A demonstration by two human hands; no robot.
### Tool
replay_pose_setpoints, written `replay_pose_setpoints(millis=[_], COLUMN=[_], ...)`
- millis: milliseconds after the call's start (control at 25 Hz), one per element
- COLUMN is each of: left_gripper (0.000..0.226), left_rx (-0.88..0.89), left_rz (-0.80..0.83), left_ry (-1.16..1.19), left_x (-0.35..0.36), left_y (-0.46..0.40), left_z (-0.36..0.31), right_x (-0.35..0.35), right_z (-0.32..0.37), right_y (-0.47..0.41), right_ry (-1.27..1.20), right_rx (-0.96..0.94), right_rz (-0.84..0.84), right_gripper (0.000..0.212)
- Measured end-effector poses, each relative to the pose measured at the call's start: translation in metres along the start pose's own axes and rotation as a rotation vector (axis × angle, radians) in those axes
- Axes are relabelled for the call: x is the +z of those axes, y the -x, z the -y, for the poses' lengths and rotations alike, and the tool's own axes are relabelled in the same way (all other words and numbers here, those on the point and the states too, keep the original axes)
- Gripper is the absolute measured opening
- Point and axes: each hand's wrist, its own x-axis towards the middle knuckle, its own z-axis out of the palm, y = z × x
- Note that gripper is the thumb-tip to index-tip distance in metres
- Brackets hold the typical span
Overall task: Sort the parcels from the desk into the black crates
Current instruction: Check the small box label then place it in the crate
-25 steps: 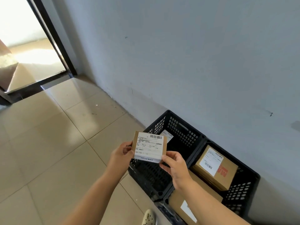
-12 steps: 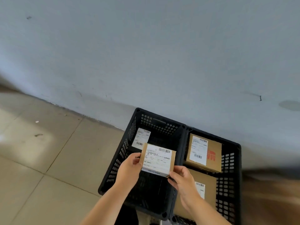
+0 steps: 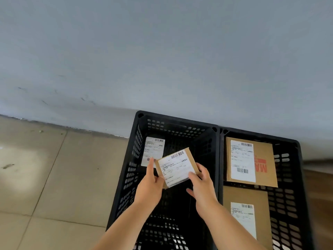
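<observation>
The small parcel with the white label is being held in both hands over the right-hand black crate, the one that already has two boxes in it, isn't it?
Not quite. Both the left hand and the right hand do hold the small parcel, but the head view shows it over the left-hand black crate, which holds only one labelled item against its far side. The right-hand crate with two boxes stands beside it.

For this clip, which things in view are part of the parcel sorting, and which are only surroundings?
Part of the job:
- small parcel, held by the left hand and right hand
- left crate, with a labelled parcel inside
- right crate, with a red-printed box and a plain box

Surroundings:
- wall
- tiled floor
</observation>
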Motion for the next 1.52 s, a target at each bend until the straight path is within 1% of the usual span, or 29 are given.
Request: replay_pose_setpoints(millis=[160,320,440,560,640,680,720,800,880,960,1000,1040,1080,1120,1200,1280,1440,1520], left_gripper=[0.067,0.062,0.059,0.055,0.059,0.062,0.066,0.068,0.067,0.061,0.058,0.058,0.061,0.068,0.082,0.088,0.098,0.104], left_rx=[-0.023,-0.101,-0.142,-0.157,-0.147,-0.139,-0.134,-0.141,-0.132,-0.073,-0.005,0.089,0.185,0.268,0.356,0.353,0.327,0.257], left_rz=[0.05,0.029,0.025,0.025,0.029,0.027,0.022,0.004,-0.004,-0.057,-0.119,-0.186,-0.227,-0.229,-0.136,-0.044,-0.01,-0.016], left_ry=[0.036,0.208,0.218,0.233,0.227,0.221,0.218,0.222,0.194,0.063,-0.08,-0.271,-0.467,-0.625,-0.84,-0.962,-1.033,-1.109], left_x=[0.033,0.069,0.089,0.104,0.11,0.112,0.113,0.115,0.115,0.11,0.105,0.1,0.097,0.094,0.09,0.088,0.086,0.078], left_y=[-0.063,-0.119,-0.143,-0.161,-0.169,-0.173,-0.177,-0.184,-0.186,-0.182,-0.18,-0.179,-0.18,-0.182,-0.19,-0.197,-0.205,-0.208], left_z=[0.018,0.033,0.044,0.052,0.054,0.056,0.056,0.058,0.06,0.062,0.063,0.066,0.069,0.071,0.076,0.08,0.088,0.094], right_x=[0.009,0.025,0.04,0.055,0.063,0.066,0.069,0.07,0.068,0.067,0.067,0.068,0.068,0.07,0.072,0.073,0.072,0.072], right_z=[-0.013,-0.031,-0.044,-0.052,-0.058,-0.063,-0.068,-0.08,-0.09,-0.093,-0.093,-0.093,-0.092,-0.092,-0.091,-0.092,-0.094,-0.094], right_y=[-0.077,-0.15,-0.188,-0.218,-0.229,-0.231,-0.231,-0.227,-0.222,-0.22,-0.22,-0.221,-0.223,-0.224,-0.226,-0.229,-0.231,-0.229], right_ry=[0.067,0.142,0.16,0.181,0.182,0.194,0.216,0.25,0.229,0.205,0.208,0.213,0.219,0.226,0.245,0.247,0.288,0.338], right_rx=[-0.036,-0.073,-0.069,-0.074,-0.072,-0.073,-0.075,-0.077,-0.068,-0.065,-0.069,-0.074,-0.078,-0.084,-0.095,-0.106,-0.121,-0.145], right_rz=[-0.042,-0.059,-0.081,-0.096,-0.081,-0.067,-0.054,-0.035,-0.021,-0.014,-0.014,-0.015,-0.018,-0.024,-0.034,-0.043,-0.046,-0.039], right_gripper=[0.041,0.052,0.057,0.07,0.08,0.081,0.079,0.069,0.065,0.065,0.066,0.066,0.066,0.066,0.066,0.066,0.067,0.068])
